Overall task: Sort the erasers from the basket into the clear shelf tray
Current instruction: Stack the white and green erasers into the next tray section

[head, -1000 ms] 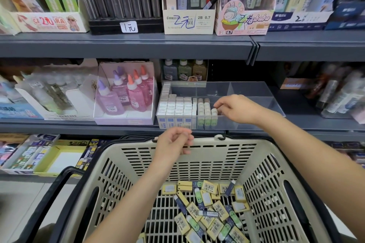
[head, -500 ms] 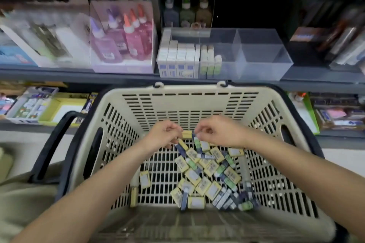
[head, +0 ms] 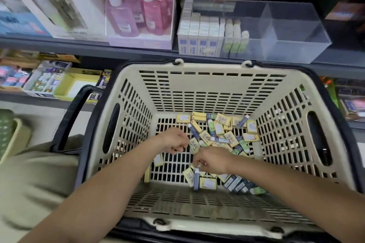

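Note:
A beige plastic basket point(head: 209, 67) sits in front of the shelf, with several small erasers point(head: 221, 132) in yellow, blue and green sleeves loose on its floor. My right hand point(head: 214, 161) is low in the basket and pinches a blue eraser point(head: 196, 178) that hangs upright from its fingers. My left hand point(head: 173, 141) hovers just left of the pile with curled fingers beside a yellow eraser point(head: 194, 145); a grip cannot be made out. The clear shelf tray point(head: 292, 31) stands on the shelf above, with rows of white-and-blue erasers point(head: 199, 33) and green ones point(head: 235, 37) at its left end.
A pink display box of glue bottles point(head: 138, 12) stands left of the tray, with white boxes point(head: 59, 6) further left. The basket's black handle point(head: 68, 120) hangs down at the left. Stationery boxes point(head: 75, 83) fill the lower shelf.
My right hand left the tray and both hands dropped into the basket. The right hand then moved nearer and took hold of a blue eraser. The view tilted downward.

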`<state>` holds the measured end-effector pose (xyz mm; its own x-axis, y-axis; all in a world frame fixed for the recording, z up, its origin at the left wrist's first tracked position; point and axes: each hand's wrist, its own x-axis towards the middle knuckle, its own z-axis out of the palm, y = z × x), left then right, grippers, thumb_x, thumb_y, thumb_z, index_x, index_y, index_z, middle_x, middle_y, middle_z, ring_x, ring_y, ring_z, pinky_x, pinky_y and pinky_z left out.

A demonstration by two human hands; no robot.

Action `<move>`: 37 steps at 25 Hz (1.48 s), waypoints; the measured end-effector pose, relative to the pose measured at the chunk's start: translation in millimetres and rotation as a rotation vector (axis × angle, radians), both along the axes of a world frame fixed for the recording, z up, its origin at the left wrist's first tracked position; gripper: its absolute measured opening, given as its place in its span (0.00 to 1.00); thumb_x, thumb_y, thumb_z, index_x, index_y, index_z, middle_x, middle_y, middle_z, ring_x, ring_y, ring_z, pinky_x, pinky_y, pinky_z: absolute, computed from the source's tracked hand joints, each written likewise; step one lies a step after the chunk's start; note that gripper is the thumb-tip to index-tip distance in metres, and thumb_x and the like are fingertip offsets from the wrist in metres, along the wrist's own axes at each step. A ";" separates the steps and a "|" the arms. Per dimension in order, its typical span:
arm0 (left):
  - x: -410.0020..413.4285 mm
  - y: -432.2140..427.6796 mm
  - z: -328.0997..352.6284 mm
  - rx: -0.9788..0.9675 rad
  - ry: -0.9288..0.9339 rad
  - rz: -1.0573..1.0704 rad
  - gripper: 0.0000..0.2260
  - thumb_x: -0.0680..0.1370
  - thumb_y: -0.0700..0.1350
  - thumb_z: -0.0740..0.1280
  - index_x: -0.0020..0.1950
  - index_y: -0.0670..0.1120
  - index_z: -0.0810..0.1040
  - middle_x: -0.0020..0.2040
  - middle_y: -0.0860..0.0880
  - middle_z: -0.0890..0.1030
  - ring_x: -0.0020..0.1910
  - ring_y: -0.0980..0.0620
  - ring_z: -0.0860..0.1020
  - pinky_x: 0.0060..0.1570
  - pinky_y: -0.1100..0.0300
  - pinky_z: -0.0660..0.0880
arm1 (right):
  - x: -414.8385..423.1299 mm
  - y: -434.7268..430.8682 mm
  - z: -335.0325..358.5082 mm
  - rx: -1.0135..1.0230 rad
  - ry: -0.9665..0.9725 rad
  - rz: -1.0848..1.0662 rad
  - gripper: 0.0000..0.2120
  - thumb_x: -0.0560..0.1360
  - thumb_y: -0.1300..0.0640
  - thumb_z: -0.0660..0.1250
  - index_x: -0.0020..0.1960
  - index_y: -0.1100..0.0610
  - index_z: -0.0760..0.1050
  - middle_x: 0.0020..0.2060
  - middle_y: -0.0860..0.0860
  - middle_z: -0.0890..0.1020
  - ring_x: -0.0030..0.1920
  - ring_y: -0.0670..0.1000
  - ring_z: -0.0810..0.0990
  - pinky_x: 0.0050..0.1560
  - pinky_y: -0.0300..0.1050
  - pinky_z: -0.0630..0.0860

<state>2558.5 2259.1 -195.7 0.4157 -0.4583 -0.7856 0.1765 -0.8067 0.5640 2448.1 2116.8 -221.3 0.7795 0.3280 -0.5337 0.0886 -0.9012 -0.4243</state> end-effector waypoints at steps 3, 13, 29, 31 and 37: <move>-1.8 1.2 -4.8 0.016 0.102 -0.116 0.07 0.77 0.45 0.66 0.54 0.49 0.76 0.51 0.53 0.78 0.48 0.58 0.78 0.40 0.66 0.76 | -0.9 -3.2 -0.8 0.071 0.026 0.004 0.11 0.76 0.53 0.65 0.58 0.49 0.75 0.50 0.49 0.75 0.50 0.51 0.75 0.41 0.43 0.71; -12.9 -5.4 -15.4 -0.061 0.364 -0.082 0.09 0.75 0.43 0.69 0.54 0.47 0.76 0.51 0.50 0.82 0.51 0.55 0.80 0.48 0.62 0.78 | 24.2 -15.6 21.6 0.445 0.164 -0.519 0.03 0.75 0.57 0.68 0.48 0.53 0.75 0.38 0.45 0.80 0.36 0.42 0.79 0.43 0.40 0.78; -5.1 -13.2 -7.3 -0.304 0.462 0.392 0.12 0.75 0.44 0.69 0.57 0.42 0.75 0.51 0.43 0.80 0.49 0.49 0.79 0.55 0.54 0.77 | 40.5 -22.9 45.4 0.490 0.184 -0.774 0.04 0.72 0.62 0.71 0.46 0.57 0.79 0.35 0.51 0.81 0.32 0.44 0.75 0.29 0.32 0.71; -1.5 -12.4 -7.6 -0.338 0.449 0.457 0.12 0.75 0.46 0.69 0.55 0.42 0.75 0.46 0.45 0.82 0.45 0.50 0.82 0.52 0.55 0.78 | 42.2 -18.0 45.1 0.533 0.196 -0.732 0.07 0.72 0.64 0.69 0.51 0.59 0.80 0.39 0.52 0.82 0.36 0.45 0.77 0.32 0.33 0.73; 22.3 9.4 -6.9 -0.293 0.292 0.676 0.11 0.75 0.37 0.68 0.56 0.43 0.73 0.47 0.44 0.79 0.43 0.50 0.79 0.43 0.55 0.79 | 54.8 -13.2 29.7 0.250 -0.048 -0.746 0.08 0.75 0.63 0.65 0.50 0.59 0.81 0.43 0.52 0.82 0.42 0.49 0.80 0.44 0.40 0.76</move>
